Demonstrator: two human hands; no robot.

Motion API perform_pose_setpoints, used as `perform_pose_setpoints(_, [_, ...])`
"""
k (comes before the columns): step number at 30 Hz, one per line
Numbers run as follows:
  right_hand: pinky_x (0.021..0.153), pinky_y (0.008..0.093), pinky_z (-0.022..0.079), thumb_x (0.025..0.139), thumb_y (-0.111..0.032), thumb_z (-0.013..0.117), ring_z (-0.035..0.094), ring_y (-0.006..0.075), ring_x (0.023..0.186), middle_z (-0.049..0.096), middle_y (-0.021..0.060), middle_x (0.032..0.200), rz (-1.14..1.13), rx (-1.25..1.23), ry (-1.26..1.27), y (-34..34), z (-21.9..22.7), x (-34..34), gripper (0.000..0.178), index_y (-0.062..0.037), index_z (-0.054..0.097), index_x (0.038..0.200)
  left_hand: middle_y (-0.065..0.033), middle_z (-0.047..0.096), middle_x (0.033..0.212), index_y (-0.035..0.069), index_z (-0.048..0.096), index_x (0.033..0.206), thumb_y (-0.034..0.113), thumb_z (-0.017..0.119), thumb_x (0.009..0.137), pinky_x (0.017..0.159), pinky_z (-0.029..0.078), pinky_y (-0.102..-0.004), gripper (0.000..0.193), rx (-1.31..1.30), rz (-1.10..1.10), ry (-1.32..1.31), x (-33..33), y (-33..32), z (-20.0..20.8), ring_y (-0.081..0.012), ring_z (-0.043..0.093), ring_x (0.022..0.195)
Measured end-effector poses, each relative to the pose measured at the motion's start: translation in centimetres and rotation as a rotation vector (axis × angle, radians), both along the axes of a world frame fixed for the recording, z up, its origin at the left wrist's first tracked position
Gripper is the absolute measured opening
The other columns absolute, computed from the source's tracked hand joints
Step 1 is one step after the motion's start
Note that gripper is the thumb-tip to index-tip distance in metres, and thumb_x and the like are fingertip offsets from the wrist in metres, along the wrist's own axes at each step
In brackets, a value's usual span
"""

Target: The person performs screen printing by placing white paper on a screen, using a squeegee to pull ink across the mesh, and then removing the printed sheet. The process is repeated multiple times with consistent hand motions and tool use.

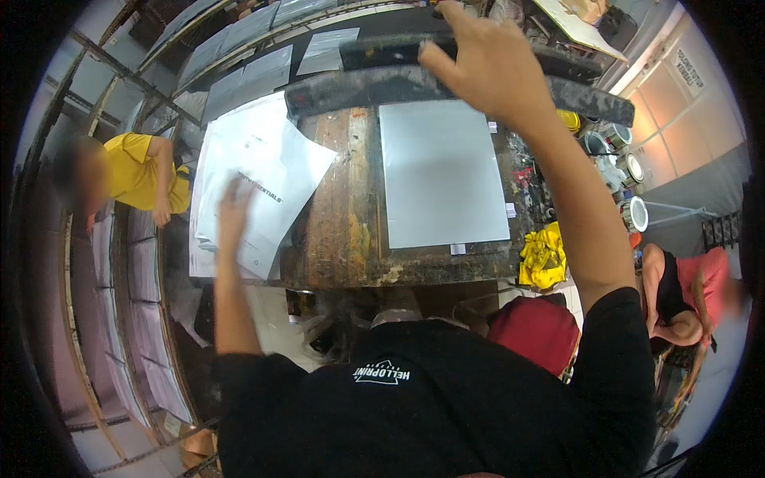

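My left hand [233,203], smeared by motion, is over a loose pile of white sheets [263,139] at the left of the worktable. Dark lettering is printed on the top sheet, and its right corner sticks out. Whether my fingers hold a sheet cannot be made out. My right hand [496,70] is raised over two dark, worn bars [358,92] that cross the far part of the table. Its thumb and forefinger are spread, and I see nothing between them. A blank pale sheet [445,179] lies flat below the bars, with small white tabs around its edges.
The paint-stained wooden table [343,215] holds a crumpled yellow cloth [543,256] at its right edge. Paint cans [633,213] stand beyond. Racks with sheets [147,319] line the left side. A person in yellow [143,171] is at left, another in pink [705,279] at right.
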State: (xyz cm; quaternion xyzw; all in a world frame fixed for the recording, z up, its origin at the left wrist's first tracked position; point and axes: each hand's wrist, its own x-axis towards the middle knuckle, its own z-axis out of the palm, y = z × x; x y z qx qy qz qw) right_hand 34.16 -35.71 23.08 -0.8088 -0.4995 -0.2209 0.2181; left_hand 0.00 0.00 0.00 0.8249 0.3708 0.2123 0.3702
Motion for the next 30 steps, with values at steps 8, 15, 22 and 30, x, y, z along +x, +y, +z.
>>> perform_pose_setpoints(8, [0.085, 0.0515, 0.047, 0.092, -0.047, 0.066, 0.062, 0.0353, 0.102, 0.065, 0.0138, 0.101, 0.201, -0.492, 0.063, -8.5, -17.3, -7.4, 0.037, -0.0115, 0.070, 0.102, -0.0345, 0.034, 0.153, -0.014, 0.006, 0.152, 0.084, 0.035, 0.092, 0.122, 0.032, -0.0529, 0.119, -1.424, 0.050, -0.819, 2.4, -32.4, 1.3, -0.0442, 0.033, 0.148])
perform_pose_setpoints(15, [0.077, 0.0441, 0.055, 0.082, -0.035, 0.078, 0.064, 0.0320, 0.095, 0.065, 0.0115, 0.098, 0.196, -0.512, 0.430, -12.2, -33.5, -12.0, 0.036, -0.0106, 0.065, 0.106, -0.0412, 0.010, 0.160, -0.007, -0.017, 0.157, 0.097, 0.034, 0.080, 0.118, 0.036, -0.0530, 0.139, -1.672, 0.254, -0.327, 1.9, -30.0, -13.2, -0.0530, 0.025, 0.149])
perform_pose_setpoints(22, [0.085, 0.0443, 0.054, 0.069, -0.023, 0.086, 0.060, 0.0338, 0.103, 0.062, 0.0123, 0.116, 0.203, -0.401, 0.175, -2.9, -36.7, -2.2, 0.065, -0.0069, 0.062, 0.128, -0.0400, 0.014, 0.160, -0.005, -0.008, 0.159, 0.097, 0.029, 0.080, 0.118, 0.037, -0.0519, 0.135, -1.711, 0.461, -0.162, 1.5, -30.2, -14.2, -0.0511, 0.027, 0.149])
perform_pose_setpoints(30, [0.080, 0.0491, 0.058, 0.095, -0.050, 0.063, 0.068, 0.0348, 0.103, 0.069, 0.0125, 0.105, 0.180, -0.462, 0.157, 14.7, -36.6, 20.8, 0.039, -0.0128, 0.068, 0.109, -0.0293, 0.043, 0.152, -0.002, 0.018, 0.159, 0.097, 0.027, 0.081, 0.119, 0.035, -0.0577, 0.126, -1.841, 0.168, -0.125, 0.9, -28.1, -14.1, -0.0454, 0.046, 0.140])
